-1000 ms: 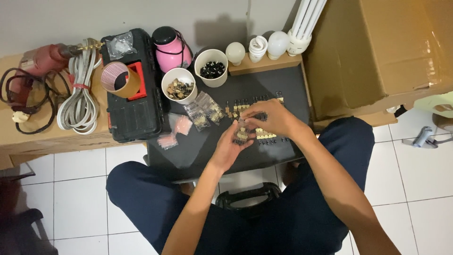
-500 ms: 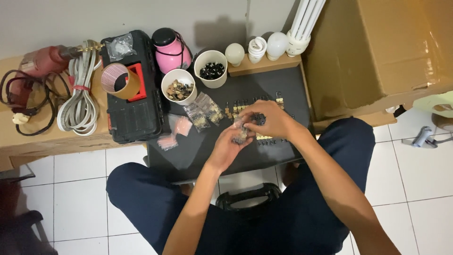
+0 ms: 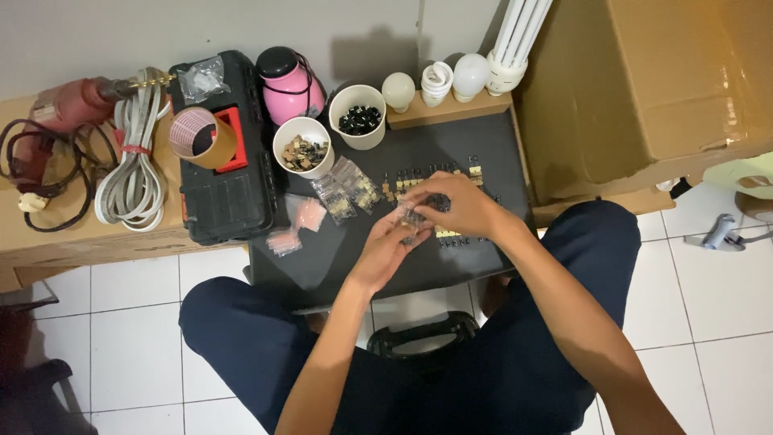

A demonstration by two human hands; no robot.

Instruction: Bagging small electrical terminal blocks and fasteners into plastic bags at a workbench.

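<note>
Both hands meet over a dark work board (image 3: 322, 258) on my lap. My left hand (image 3: 388, 248) cups a small clear plastic bag of tiny parts, and my right hand (image 3: 455, 205) pinches at the same bag from above. Rows of small brass-and-black parts (image 3: 419, 177) lie on the board just beyond my fingers. Several filled clear bags (image 3: 346, 192) and pinkish bags (image 3: 304, 216) lie to the left of my hands. What sits between my fingertips is too small to make out.
Two white cups, one with brass parts (image 3: 303, 147) and one with black parts (image 3: 357, 117), stand behind the board. A black toolbox (image 3: 225, 169) with a tape roll (image 3: 203, 137), a pink jug (image 3: 290, 80), bulbs (image 3: 439, 80), a red drill (image 3: 64, 105), coiled cable (image 3: 133, 161) and a cardboard box (image 3: 644, 89) surround it.
Both hands have stayed over the same spot on the board, with only small finger movements around the bag.
</note>
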